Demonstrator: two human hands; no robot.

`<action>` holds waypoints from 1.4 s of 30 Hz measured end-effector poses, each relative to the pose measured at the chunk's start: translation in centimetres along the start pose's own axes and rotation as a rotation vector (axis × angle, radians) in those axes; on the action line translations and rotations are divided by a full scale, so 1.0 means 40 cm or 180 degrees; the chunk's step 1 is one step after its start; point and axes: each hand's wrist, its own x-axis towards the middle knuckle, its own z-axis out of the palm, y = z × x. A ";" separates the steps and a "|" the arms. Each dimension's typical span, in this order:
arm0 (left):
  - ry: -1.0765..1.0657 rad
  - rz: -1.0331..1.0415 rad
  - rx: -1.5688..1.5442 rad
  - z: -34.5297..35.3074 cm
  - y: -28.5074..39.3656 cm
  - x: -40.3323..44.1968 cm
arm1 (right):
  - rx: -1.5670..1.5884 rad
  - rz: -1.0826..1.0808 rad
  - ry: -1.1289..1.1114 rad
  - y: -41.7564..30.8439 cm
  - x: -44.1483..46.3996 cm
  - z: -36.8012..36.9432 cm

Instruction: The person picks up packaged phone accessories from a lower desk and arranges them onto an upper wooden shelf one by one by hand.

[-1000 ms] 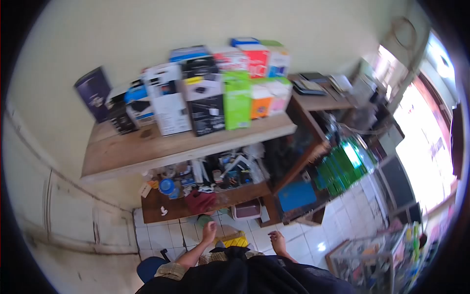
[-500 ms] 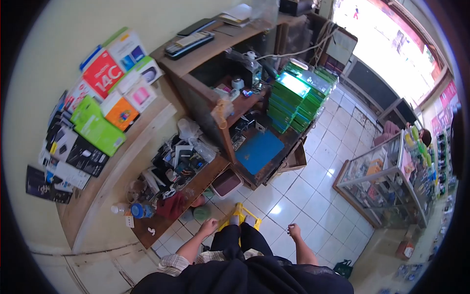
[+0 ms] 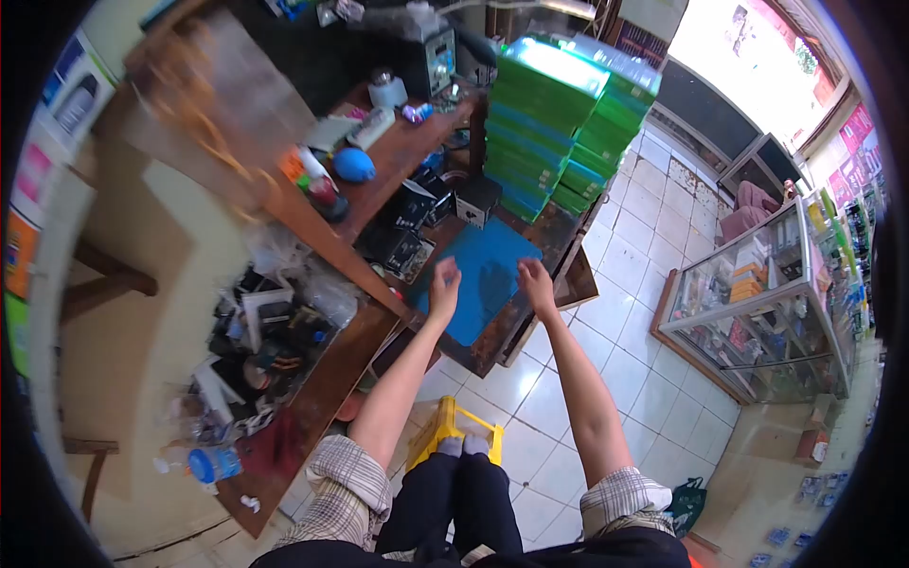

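Both of my arms reach forward over a blue mat (image 3: pixel 486 260) lying on the wooden workbench (image 3: pixel 485 348). My left hand (image 3: pixel 444 289) is at the mat's left side, loosely bent, with thumb and fingers apart. Over the mat's right edge is my right hand (image 3: pixel 537 286), its fingers also loosely apart. Neither hand shows anything in its grasp, and whether they touch the mat I cannot tell. Just beyond the mat rises a stack of green boxes (image 3: pixel 540 123). Small dark boxes (image 3: pixel 414 204) crowd the bench to the left of it.
A wooden shelf post (image 3: pixel 312 232) slants close by my left arm. The shelf holds a blue rubber blower (image 3: pixel 354 165) and small bottles. Cluttered parts (image 3: pixel 265 331) cover the low left table. A yellow stool (image 3: pixel 437 428) is by my feet; a glass showcase (image 3: pixel 748 293) stands right.
My hands have moved forward and closer together, from beside my legs to over the blue mat. The view has come nearer to the workbench.
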 end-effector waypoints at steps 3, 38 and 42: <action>0.0362 0.0188 -0.0179 0.067 -0.127 0.148 | 0.0177 -0.0552 0.0142 0.068 0.152 0.111; 0.0079 0.0839 -0.0968 0.127 0.337 -0.110 | 0.1930 -0.0853 -0.0586 -0.310 -0.140 -0.129; -0.0040 0.0649 -0.0936 0.098 0.581 -0.187 | 0.2288 -0.0681 -0.0901 -0.524 -0.262 -0.244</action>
